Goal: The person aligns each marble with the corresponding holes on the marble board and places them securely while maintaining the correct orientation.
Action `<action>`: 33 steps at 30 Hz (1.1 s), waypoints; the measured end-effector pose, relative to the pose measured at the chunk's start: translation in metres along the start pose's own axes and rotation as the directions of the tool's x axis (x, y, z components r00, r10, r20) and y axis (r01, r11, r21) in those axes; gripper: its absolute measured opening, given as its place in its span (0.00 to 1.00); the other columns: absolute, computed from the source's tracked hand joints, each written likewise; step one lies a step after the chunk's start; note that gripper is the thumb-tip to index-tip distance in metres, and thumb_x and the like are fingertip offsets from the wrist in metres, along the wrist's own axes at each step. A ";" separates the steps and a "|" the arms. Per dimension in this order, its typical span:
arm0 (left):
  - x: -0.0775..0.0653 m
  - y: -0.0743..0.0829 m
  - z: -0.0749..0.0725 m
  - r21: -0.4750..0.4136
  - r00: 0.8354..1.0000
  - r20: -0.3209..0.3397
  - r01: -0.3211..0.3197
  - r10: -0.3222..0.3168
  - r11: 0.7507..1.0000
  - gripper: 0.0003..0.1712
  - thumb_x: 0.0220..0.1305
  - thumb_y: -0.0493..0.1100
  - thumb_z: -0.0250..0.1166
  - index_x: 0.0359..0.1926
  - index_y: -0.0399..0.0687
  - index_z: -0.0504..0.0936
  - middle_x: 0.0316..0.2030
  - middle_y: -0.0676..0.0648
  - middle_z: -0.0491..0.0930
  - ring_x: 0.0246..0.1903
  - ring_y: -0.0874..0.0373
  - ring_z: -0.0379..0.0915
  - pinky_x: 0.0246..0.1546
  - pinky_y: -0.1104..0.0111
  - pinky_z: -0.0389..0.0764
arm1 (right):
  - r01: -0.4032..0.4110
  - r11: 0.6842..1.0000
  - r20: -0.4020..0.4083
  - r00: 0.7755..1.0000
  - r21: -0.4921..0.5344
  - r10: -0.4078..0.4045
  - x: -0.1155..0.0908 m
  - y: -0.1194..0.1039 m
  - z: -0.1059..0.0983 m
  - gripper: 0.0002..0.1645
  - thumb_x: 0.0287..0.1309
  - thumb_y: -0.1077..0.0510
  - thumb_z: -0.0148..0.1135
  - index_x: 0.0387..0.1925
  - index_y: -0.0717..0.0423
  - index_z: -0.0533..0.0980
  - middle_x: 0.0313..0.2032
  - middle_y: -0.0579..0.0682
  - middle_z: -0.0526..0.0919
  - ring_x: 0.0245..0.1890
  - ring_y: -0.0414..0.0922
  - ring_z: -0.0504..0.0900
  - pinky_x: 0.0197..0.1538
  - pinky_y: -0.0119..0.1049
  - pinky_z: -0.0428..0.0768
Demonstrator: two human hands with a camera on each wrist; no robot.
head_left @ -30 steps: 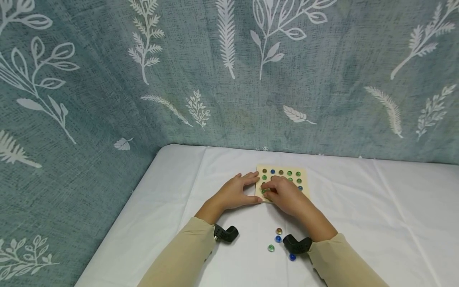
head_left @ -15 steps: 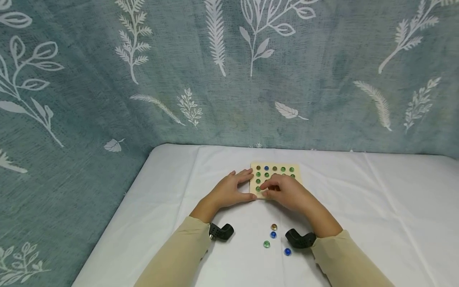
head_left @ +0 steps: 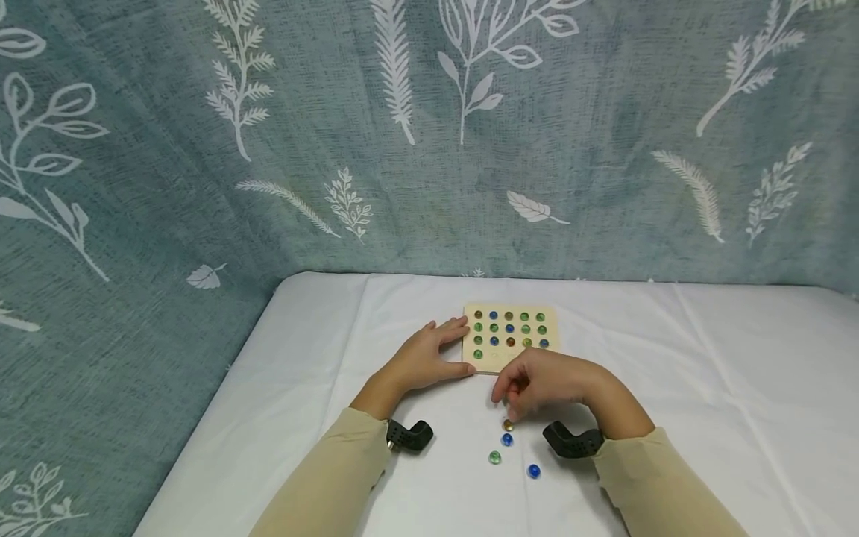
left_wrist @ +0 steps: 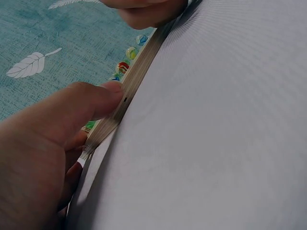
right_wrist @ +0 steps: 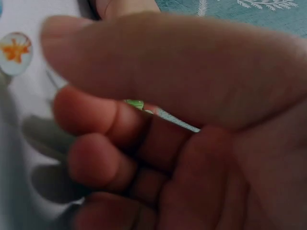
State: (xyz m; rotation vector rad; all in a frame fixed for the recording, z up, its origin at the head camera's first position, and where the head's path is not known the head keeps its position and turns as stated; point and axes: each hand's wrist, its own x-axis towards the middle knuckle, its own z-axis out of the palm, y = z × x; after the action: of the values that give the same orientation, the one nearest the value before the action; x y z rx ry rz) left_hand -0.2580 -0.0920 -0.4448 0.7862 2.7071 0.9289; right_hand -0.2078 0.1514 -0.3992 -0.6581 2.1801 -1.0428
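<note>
A pale wooden board (head_left: 496, 362) holds rows of glass marbles in its hollows. Its nearest row has a green marble (head_left: 478, 354) at the left end and bare hollows beside it. My left hand (head_left: 424, 359) rests at the board's left side, thumb on the front edge, fingers extended along the left edge. In the left wrist view that thumb presses the board's side (left_wrist: 139, 67). My right hand (head_left: 546, 382) hovers just in front of the board, fingers loosely curled around nothing. Right by its fingertips lies an amber marble (head_left: 508, 425), seen with an orange swirl in the right wrist view.
Nearer to me on the white cloth (head_left: 322, 358) lie a blue marble (head_left: 507, 440), a green marble (head_left: 494, 457) and a second blue marble (head_left: 534, 471). A leaf-patterned curtain (head_left: 429, 186) stands behind the table's far edge. Black wrist cameras (head_left: 411, 436) sit at both cuffs.
My right hand has come off the board's front row and moved toward me to the loose marbles, uncovering the rows. My left hand stays at the board. The head view has shifted slightly.
</note>
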 end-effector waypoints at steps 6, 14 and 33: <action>0.001 -0.001 0.002 -0.001 1.000 -0.007 -0.017 0.017 1.000 0.45 0.54 0.62 0.72 0.71 0.53 0.69 0.73 0.60 0.59 0.75 0.60 0.51 0.77 0.60 0.47 | -0.019 1.000 0.048 0.999 0.008 0.018 -0.001 0.000 0.005 0.12 0.44 0.66 0.75 0.35 0.53 0.86 0.22 0.46 0.80 0.22 0.38 0.73 0.27 0.28 0.71; 0.001 -0.002 0.002 -0.003 1.000 -0.009 -0.013 0.013 1.000 0.45 0.54 0.62 0.72 0.70 0.53 0.70 0.73 0.60 0.60 0.74 0.63 0.52 0.77 0.62 0.47 | -0.020 0.997 0.051 0.998 -0.081 0.025 0.001 -0.006 0.012 0.13 0.40 0.67 0.76 0.30 0.49 0.86 0.17 0.43 0.74 0.19 0.37 0.68 0.25 0.27 0.67; 0.001 -0.002 0.002 -0.008 1.000 -0.011 -0.013 0.013 1.000 0.45 0.55 0.60 0.72 0.71 0.54 0.69 0.73 0.60 0.59 0.74 0.58 0.52 0.77 0.60 0.49 | -0.150 0.966 -0.060 0.988 -0.209 0.141 0.001 -0.019 0.018 0.14 0.38 0.68 0.78 0.23 0.48 0.81 0.17 0.43 0.75 0.20 0.39 0.70 0.27 0.31 0.68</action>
State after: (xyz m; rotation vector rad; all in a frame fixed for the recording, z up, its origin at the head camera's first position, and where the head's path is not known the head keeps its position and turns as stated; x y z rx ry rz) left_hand -0.2594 -0.0921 -0.4477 0.8004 2.7088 0.9490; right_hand -0.1924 0.1309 -0.3935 -0.5625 2.3617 -0.7622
